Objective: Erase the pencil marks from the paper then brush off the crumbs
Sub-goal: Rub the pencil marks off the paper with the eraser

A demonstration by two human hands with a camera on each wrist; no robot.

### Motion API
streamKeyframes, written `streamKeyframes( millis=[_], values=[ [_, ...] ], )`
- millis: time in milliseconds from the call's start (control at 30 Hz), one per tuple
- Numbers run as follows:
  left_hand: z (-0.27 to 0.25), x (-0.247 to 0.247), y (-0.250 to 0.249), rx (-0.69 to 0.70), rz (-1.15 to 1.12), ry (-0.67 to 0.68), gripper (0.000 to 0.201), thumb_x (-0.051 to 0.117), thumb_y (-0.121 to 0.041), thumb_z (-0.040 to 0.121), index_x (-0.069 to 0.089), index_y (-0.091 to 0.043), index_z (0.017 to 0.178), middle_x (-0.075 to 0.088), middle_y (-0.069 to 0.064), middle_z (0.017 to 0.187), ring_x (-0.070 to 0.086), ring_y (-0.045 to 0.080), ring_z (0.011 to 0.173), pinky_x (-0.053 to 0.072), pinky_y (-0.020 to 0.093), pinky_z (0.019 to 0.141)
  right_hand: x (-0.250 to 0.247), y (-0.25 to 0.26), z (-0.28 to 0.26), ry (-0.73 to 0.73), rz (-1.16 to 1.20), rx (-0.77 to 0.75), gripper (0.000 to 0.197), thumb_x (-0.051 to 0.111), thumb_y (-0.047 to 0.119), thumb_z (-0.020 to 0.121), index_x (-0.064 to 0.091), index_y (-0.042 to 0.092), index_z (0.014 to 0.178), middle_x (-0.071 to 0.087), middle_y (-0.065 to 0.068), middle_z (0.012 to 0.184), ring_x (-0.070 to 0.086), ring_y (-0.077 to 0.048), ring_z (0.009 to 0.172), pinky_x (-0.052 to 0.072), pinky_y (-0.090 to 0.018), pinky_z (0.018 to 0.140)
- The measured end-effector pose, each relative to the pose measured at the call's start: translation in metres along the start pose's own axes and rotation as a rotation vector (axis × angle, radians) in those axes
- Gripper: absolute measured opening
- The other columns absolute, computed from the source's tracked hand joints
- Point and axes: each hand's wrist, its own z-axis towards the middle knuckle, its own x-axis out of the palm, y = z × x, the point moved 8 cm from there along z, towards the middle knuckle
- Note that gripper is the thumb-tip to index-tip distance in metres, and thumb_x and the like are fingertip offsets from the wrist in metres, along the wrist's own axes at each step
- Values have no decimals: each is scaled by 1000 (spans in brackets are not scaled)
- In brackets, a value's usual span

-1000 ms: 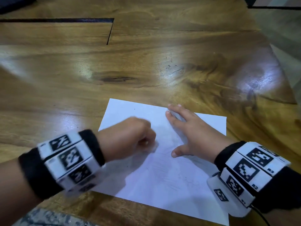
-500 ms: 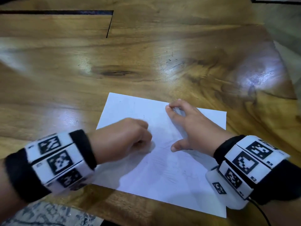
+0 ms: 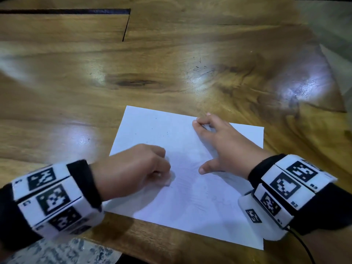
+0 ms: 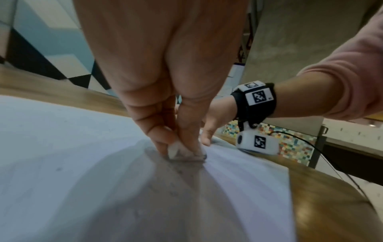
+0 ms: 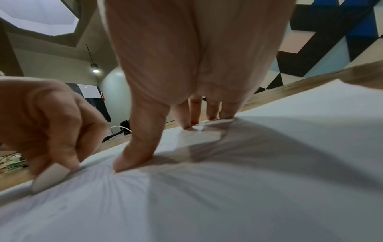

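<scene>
A white sheet of paper (image 3: 190,202) with faint pencil marks lies on the wooden table (image 3: 171,63). My left hand (image 3: 141,168) pinches a white eraser (image 4: 178,151) and presses its end onto the paper (image 4: 82,188) near the sheet's middle left. The same eraser (image 5: 48,178) shows tilted in the right wrist view. My right hand (image 3: 221,145) is spread on the paper (image 5: 228,196), its fingertips (image 5: 209,117) and thumb pressing the sheet down near its far edge. Tiny dark crumbs (image 4: 179,172) lie on the sheet near the eraser.
The table's near edge runs just below the paper, with a patterned grey cloth (image 3: 66,252) at the bottom left. A dark slot (image 3: 64,11) crosses the far left of the tabletop. A black cable (image 3: 302,246) hangs from my right wrist.
My left hand has shifted the eraser back a little toward me and the left on the paper. The fingers of my right hand have arched slightly while staying on the sheet.
</scene>
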Motion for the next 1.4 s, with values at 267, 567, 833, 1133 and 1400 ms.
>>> streamKeyframes(
  millis=[267,567,833,1133,1400],
  values=[
    [34,-33,16,-63,56,-228,13,65,-17,75,59,-18,64,41,-3,63,44,18,60,23,20,53,-1,1,0,2,-6,8,106,75,41,70,6,22,148,5,10,148,3,-10,140,5,-7,98],
    [20,-16,2,-37,-5,-149,13,59,-28,74,64,-19,66,42,-6,62,43,12,53,30,15,53,1,7,-1,22,-20,-19,105,75,39,70,6,24,148,6,11,149,-13,-10,141,-2,-11,101],
    [-14,17,-19,-34,-75,-104,12,60,-19,79,58,-18,67,35,-11,67,41,5,62,29,15,55,2,5,0,13,-19,-23,105,76,39,69,8,24,148,5,11,149,-13,-9,141,-1,-12,103],
    [1,11,-13,-89,-56,50,8,62,-16,74,63,-18,67,47,-10,62,42,1,53,32,10,57,-2,-3,-17,-22,-62,88,106,70,49,71,5,17,148,5,9,149,1,-9,140,11,-13,107],
    [91,-61,9,-166,89,-218,16,67,-13,75,69,-13,91,69,7,85,51,16,71,35,22,58,3,-3,-17,11,-66,72,111,70,50,71,-1,14,148,0,7,149,-9,-9,141,0,-10,102]
  ],
)
